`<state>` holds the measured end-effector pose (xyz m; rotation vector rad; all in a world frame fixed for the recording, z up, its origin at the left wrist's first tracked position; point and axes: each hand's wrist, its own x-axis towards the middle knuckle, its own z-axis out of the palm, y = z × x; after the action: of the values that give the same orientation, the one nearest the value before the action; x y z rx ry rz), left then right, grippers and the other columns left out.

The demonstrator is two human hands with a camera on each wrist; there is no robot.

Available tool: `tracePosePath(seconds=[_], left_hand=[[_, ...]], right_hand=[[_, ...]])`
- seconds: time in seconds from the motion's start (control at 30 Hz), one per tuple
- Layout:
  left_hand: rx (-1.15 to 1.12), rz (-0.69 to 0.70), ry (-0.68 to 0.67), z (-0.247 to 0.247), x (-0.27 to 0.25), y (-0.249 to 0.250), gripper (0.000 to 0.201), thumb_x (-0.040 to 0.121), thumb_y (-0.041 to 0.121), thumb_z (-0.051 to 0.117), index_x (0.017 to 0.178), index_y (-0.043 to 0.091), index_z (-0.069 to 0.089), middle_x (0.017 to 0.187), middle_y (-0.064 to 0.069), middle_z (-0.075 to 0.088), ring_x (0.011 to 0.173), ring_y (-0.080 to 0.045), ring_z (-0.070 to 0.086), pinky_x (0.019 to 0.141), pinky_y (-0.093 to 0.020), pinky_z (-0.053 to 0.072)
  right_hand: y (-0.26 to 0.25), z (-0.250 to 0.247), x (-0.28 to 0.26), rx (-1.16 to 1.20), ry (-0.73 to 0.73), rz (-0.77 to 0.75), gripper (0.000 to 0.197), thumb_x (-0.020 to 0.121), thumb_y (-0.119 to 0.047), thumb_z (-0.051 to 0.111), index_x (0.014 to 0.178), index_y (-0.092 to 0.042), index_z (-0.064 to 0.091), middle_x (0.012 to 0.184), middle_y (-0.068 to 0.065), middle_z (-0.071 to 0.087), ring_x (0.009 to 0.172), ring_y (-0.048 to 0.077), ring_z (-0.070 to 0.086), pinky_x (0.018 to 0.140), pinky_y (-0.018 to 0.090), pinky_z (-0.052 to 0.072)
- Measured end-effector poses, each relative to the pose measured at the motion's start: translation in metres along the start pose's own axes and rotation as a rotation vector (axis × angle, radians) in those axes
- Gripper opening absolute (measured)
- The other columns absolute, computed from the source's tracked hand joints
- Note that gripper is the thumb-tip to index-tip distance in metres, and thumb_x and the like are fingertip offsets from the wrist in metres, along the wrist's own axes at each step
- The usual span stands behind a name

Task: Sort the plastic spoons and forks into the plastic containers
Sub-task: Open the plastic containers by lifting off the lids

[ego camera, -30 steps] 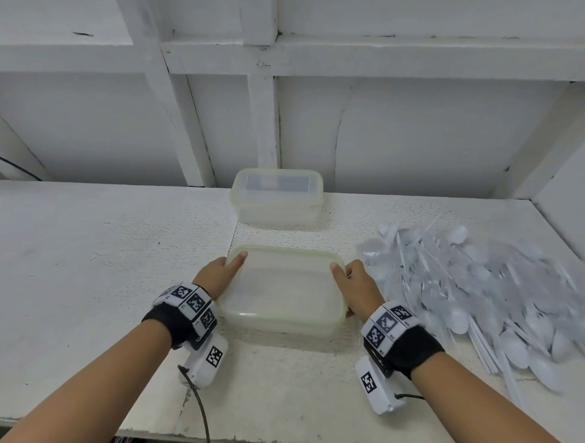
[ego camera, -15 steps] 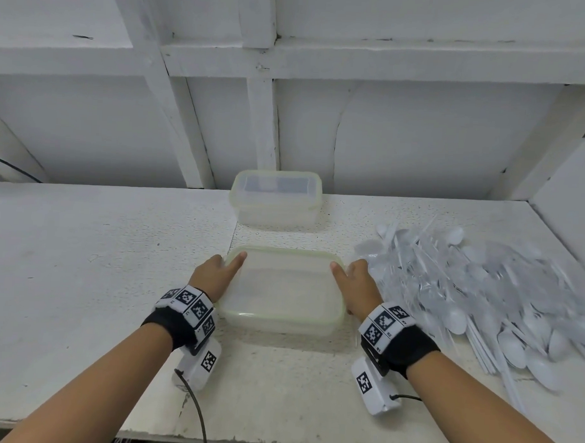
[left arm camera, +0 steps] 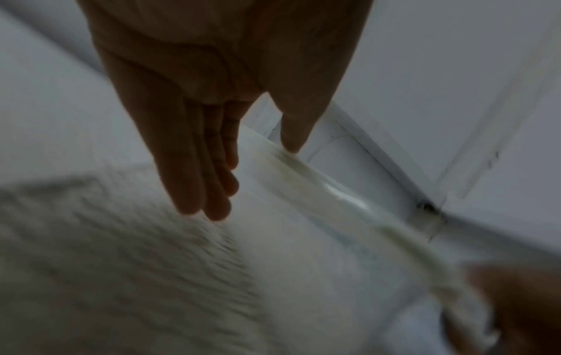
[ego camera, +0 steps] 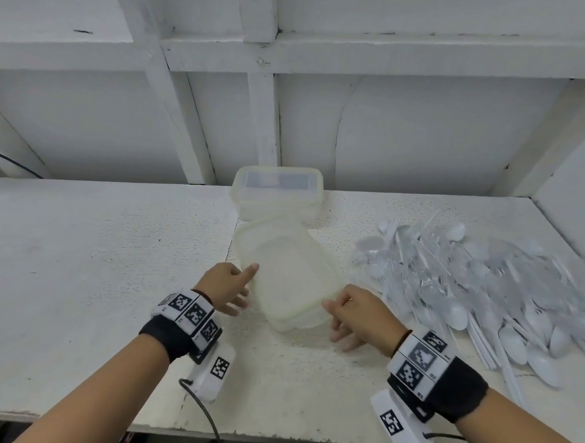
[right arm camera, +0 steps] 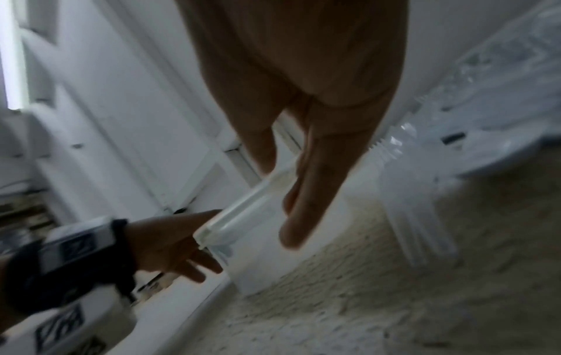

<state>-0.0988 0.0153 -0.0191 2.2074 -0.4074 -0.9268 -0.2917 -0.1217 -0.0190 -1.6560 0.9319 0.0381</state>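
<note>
On the white speckled surface [ego camera: 84,263], the near translucent rectangular plastic container [ego camera: 292,281] – motion-blurred, turned askew – is touched at its left rim by the left hand [ego camera: 224,285], fingers straight and relaxed. Behind it, a lidded clear container [ego camera: 276,191] is seen. The near right corner is pinched by the right hand [ego camera: 359,314]. A heap of white plastic spoons and forks [ego camera: 474,287] lies rightmost.

near container [ego camera: 292,281] centre of counter [ego camera: 100,264], askew | far container [ego camera: 276,191] just behind it, at the wall | left hand [ego camera: 224,287] at its left side | right hand [ego camera: 357,314] at its right | cutlery pile [ego camera: 474,287] right of both
</note>
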Motion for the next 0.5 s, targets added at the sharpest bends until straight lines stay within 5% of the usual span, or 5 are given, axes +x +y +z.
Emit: tracePosePath(seconds=[0.13, 0.23, 0.37, 0.5], left_hand=[[-0.464, -0.074, -0.062, 0.004, 0.007, -0.003, 0.032, 0.09, 0.027, 0.06, 0.096, -0.004, 0.061, 0.096, -0.02, 0.066, 0.079, -0.027, 0.066, 0.067, -0.036, 0.058], [-0.683, -0.101, -0.101, 0.001, 0.013, -0.005, 0.018, 0.089, 0.014, 0.061, 0.094, -0.004, 0.058, 0.084, -0.016, 0.062, 0.074, -0.025, 0.063, 0.059, -0.03, 0.059], [-0.74, -0.141, -0.207, -0.002, 0.019, -0.009, 0.012, 0.092, 0.016, 0.056, 0.091, 0.003, 0.054, 0.086, -0.014, 0.06, 0.073, -0.023, 0.06, 0.056, -0.027, 0.058], [-0.72, -0.015, -0.237, -0.002, 0.021, -0.009, 0.018, 0.095, 0.012, 0.05, 0.111, 0.004, 0.053, 0.106, -0.014, 0.065, 0.089, -0.024, 0.065, 0.061, -0.031, 0.059]], right_hand=[[-0.006, -0.012, 0.005, -0.212, 0.083, -0.08, 0.03, 0.094, -0.035, 0.051, 0.078, -0.01, 0.052, 0.067, 0.007, 0.061, 0.055, 0.02, 0.061, 0.06, 0.032, 0.055], [-0.015, -0.02, 0.028, -0.218, 0.178, -0.149, 0.027, 0.095, -0.035, 0.047, 0.09, -0.009, 0.055, 0.087, 0.006, 0.062, 0.079, 0.025, 0.065, 0.076, 0.039, 0.057], [-0.022, -0.018, 0.059, -0.267, 0.075, -0.114, 0.036, 0.096, -0.044, 0.039, 0.114, -0.014, 0.048, 0.108, 0.007, 0.058, 0.085, 0.02, 0.056, 0.078, 0.035, 0.05], [-0.025, -0.008, 0.078, -0.355, 0.027, -0.116, 0.053, 0.096, -0.051, 0.032, 0.125, -0.009, 0.045, 0.122, 0.011, 0.055, 0.101, 0.024, 0.055, 0.081, 0.032, 0.043]])
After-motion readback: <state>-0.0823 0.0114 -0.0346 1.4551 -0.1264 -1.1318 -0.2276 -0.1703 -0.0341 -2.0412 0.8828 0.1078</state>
